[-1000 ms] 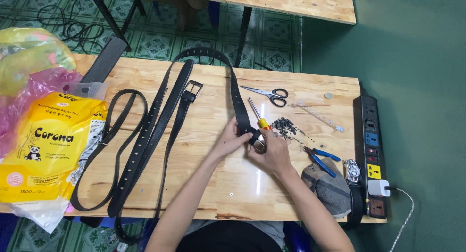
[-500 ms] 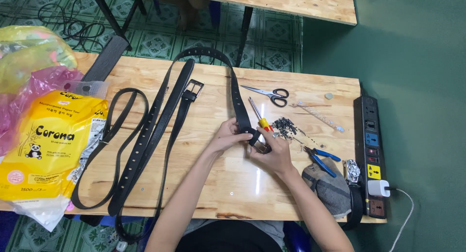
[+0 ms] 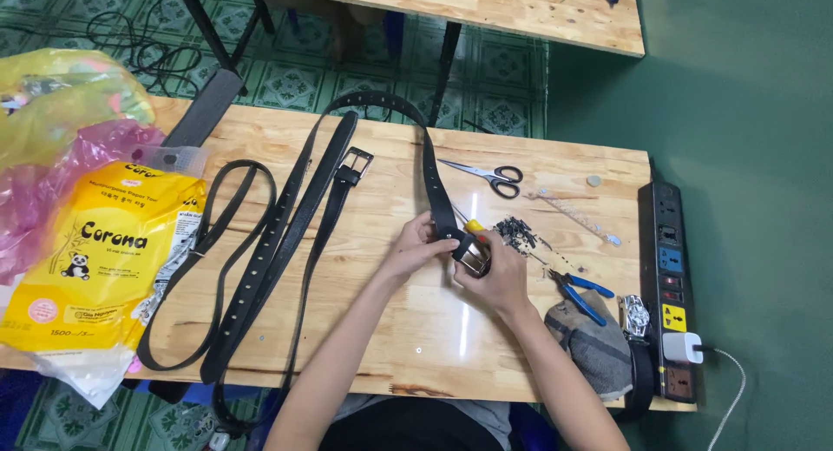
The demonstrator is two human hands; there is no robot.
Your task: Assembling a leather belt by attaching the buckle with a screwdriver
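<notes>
Little has changed over the last second: both hands stay together at the middle of the wooden table [image 3: 260, 138], on the end of the same black belt [image 3: 431, 169]. The left hand [image 3: 423, 245] pinches the strap just above the metal buckle [image 3: 474, 258], while the right hand [image 3: 495, 277] is closed around the buckle itself, covering most of it. A yellow-handled screwdriver [image 3: 474, 227] lies touching the hands, a pile of small dark screws [image 3: 519, 232] just beyond. Scissors [image 3: 490, 175] rest further up, blue-handled pliers [image 3: 580, 293] lie near the right wrist beside a grey cloth [image 3: 599, 347]. More black belts [image 3: 269, 251] sprawl to the left.
</notes>
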